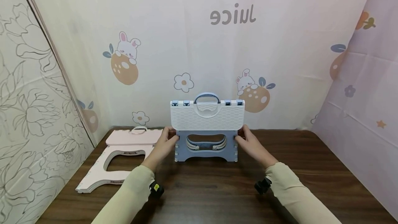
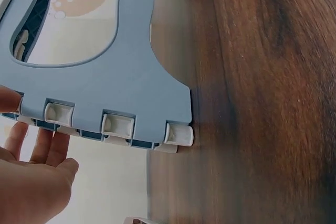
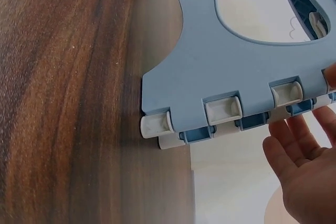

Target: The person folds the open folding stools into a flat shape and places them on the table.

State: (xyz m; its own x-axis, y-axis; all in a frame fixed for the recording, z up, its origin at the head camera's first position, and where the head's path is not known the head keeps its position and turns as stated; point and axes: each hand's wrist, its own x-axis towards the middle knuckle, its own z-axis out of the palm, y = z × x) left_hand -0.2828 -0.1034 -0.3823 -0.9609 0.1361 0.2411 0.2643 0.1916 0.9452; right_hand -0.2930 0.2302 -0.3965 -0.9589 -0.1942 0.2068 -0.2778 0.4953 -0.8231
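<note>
A blue and white folding stool (image 1: 207, 117) stands folded and upright on the table, its white textured seat panel at the top and its carry handle (image 1: 207, 94) raised. Blue legs with an oval opening show below the panel. My left hand (image 1: 163, 146) holds the stool's left side, thumb in front and fingers behind the hinged edge (image 2: 105, 127). On the right side my right hand (image 1: 253, 146) grips the matching edge (image 3: 226, 116) the same way. In both wrist views, the stool's foot end is right at the tabletop.
A pale pink folding stool (image 1: 124, 158) lies flat and folded on the dark wooden table (image 1: 211, 196), left of the blue one. Behind the table hangs a printed curtain (image 1: 211, 54). Another patterned curtain (image 1: 31, 113) borders the left side.
</note>
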